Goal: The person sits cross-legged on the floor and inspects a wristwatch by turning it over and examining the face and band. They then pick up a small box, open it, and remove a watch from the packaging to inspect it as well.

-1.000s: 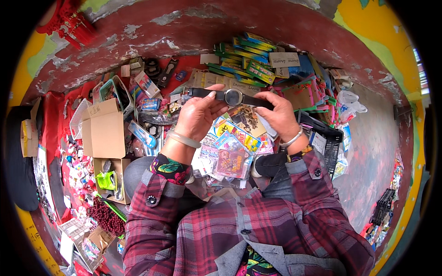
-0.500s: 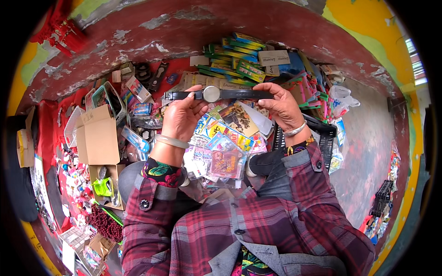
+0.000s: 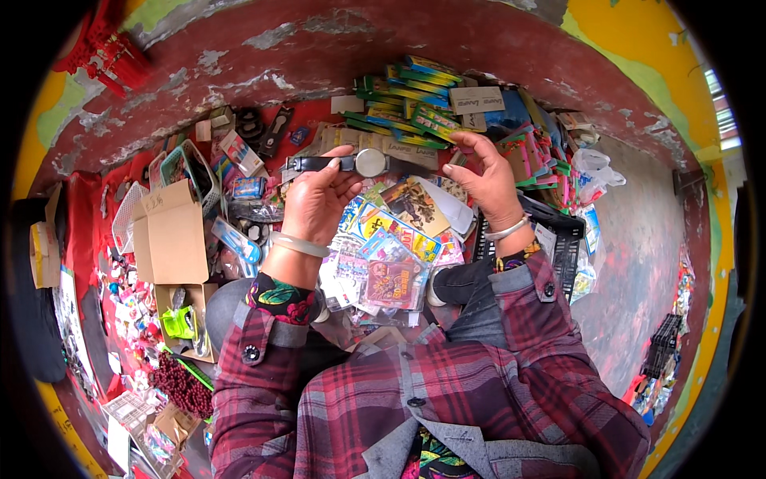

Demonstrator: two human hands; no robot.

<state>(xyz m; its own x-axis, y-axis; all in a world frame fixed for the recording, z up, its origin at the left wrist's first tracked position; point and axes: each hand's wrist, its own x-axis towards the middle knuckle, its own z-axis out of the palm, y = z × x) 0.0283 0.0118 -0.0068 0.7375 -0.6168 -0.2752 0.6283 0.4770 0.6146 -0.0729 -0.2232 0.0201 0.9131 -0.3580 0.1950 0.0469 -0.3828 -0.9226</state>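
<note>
A wristwatch (image 3: pixel 370 162) with a round pale dial and a black strap is stretched out above the heap between my hands. My left hand (image 3: pixel 317 195) is closed on it, thumb and fingers pinching the strap just left of the dial. To the right of the watch, my right hand (image 3: pixel 491 188) has its thumb and fingers apart with nothing between them, close to the strap's right end. Below the watch lie packaged picture sheets and cards (image 3: pixel 395 283) in clear plastic, heaped between my legs.
Yellow-green boxes (image 3: pixel 435 121) are stacked by the red wall, with pink-edged packs to their right. A black plastic crate (image 3: pixel 568 231) stands by my right knee. On the left are an open cardboard box (image 3: pixel 169 247), a green basket (image 3: pixel 209 191) and dark red beads (image 3: pixel 177 385).
My right hand has let go of the strap's right end, its fingers spreading and shifting slightly right. My left hand still holds the watch, nearly in place.
</note>
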